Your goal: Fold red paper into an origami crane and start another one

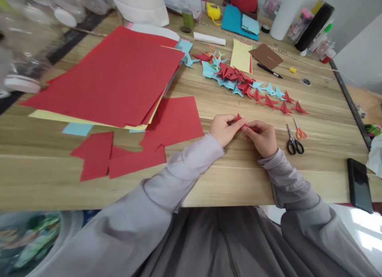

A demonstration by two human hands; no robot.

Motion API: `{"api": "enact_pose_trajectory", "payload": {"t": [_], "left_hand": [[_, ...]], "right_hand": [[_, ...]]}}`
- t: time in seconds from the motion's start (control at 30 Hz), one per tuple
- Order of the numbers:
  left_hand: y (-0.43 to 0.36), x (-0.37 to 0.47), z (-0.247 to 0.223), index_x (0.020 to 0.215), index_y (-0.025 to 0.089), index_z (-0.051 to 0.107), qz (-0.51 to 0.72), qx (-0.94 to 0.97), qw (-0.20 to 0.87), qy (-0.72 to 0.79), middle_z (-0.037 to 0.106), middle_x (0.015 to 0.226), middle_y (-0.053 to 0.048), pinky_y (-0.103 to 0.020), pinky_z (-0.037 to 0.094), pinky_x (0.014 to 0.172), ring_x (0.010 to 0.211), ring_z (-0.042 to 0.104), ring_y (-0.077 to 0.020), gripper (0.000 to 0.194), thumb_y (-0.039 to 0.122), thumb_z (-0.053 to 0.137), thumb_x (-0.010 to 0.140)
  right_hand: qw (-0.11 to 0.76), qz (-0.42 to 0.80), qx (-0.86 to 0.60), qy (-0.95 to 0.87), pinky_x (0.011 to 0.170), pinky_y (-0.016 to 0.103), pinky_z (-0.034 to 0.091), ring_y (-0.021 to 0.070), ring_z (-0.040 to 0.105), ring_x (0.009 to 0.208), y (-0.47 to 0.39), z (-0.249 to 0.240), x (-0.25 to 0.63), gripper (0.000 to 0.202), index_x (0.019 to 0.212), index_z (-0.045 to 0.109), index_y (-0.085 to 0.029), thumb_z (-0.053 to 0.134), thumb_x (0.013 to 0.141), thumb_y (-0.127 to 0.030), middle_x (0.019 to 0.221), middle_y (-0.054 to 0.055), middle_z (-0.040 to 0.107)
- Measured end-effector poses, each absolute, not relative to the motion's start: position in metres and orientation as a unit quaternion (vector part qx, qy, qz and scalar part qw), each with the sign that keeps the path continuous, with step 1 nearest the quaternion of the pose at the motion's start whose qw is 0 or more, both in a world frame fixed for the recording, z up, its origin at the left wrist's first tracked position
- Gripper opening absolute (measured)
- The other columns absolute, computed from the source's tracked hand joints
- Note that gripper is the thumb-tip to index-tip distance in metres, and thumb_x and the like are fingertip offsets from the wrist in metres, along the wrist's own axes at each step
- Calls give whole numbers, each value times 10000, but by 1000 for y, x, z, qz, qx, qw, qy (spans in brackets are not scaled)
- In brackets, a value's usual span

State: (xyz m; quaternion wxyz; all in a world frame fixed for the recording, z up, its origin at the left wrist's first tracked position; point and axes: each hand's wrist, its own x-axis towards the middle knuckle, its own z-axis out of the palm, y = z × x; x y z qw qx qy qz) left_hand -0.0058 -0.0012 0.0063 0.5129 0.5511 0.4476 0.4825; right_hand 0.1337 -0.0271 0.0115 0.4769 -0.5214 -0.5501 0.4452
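Between my two hands is a small piece of folded red paper (238, 117), mostly hidden by the fingers. My left hand (224, 128) pinches it from the left, thumb on top. From the right, my right hand (261, 137) pinches its other side with thumb and forefinger. Just beyond the hands, several folded red paper cranes (270, 102) stand in a row, with light blue paper cranes (269, 88) behind them. More red and blue cranes lie clustered farther left. To the right of my right hand are black-handled scissors (295, 145) and smaller orange-handled scissors (301, 132).
Large red sheets (113, 78) are stacked at the left, with cut red pieces (137, 162) nearer me. A phone (359, 185) lies at the right front edge. Toward the back are a black pen (269, 71), brown paper (266, 56) and a yellow tape measure (213, 12).
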Motion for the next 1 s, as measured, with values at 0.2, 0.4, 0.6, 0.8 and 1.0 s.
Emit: {"api": "enact_pose_trajectory", "payload": {"t": [0.2,0.4,0.6,0.8,1.0], "left_hand": [[2,-7,4,601,154,684,487,542,528,436,563,523,12,-235,353,514,522,453,-96,300,431,682,716],[2,-8,8,588,159,684,493,526,545,428,597,524,6,-229,405,498,514,508,-100,291,427,702,700],[-1,-7,10,746,131,706,476,416,680,372,717,718,-46,-314,554,610,619,663,-168,395,388,852,485],[-1,-9,10,759,102,701,460,410,687,385,703,628,-54,-325,579,609,550,658,-156,404,321,878,470],[-3,-8,13,718,116,681,441,406,694,400,694,586,-44,-262,547,496,480,630,-135,399,350,877,461]], "right_hand": [[494,480,-525,-501,473,238,457,93,535,447,-26,13,135,307,653,667,-177,792,622,-455,512,-23,620],[501,466,-518,-513,483,249,483,101,557,463,-26,14,135,316,683,687,-182,787,628,-476,540,-14,647],[529,464,-515,-491,449,245,477,112,574,467,-25,17,134,336,656,674,-192,807,588,-492,542,-7,660],[548,505,-516,-423,498,242,506,106,595,479,-21,13,136,381,697,666,-183,846,520,-469,553,-19,671],[541,508,-496,-451,500,237,510,106,602,495,-21,11,138,330,674,661,-187,853,541,-419,579,-19,687]]}}
